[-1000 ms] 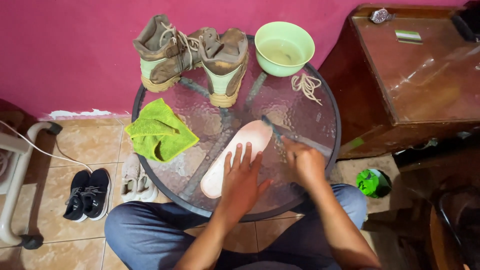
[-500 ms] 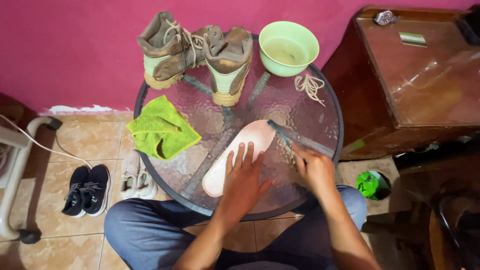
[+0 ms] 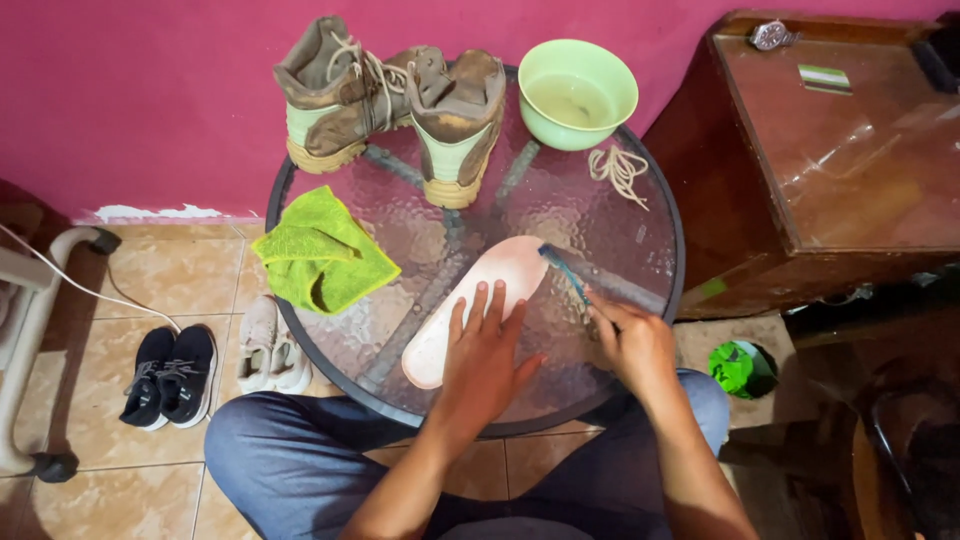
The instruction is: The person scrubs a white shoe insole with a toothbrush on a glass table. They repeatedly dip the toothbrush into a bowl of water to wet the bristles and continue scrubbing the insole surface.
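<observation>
Head view: left hand [image 3: 487, 352] flat and open, pinning the pale insole [image 3: 478, 300] at mid tabletop [image 3: 640, 250], right hand [image 3: 636, 342] closed on the toothbrush [image 3: 566, 272], bristles at its toe edge; best to keep the palm pressing down and use short strokes.

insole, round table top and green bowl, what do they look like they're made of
Insole: looks like soft foam or rubbery material, pale pink, matte, thin and flat under the left hand; hard to be sure.
Table top: textured glass, since dark frame bars show through it and it glints, with a dark, probably metal rim.
Green bowl: smooth and slightly glossy, likely plastic, possibly ceramic.
</observation>
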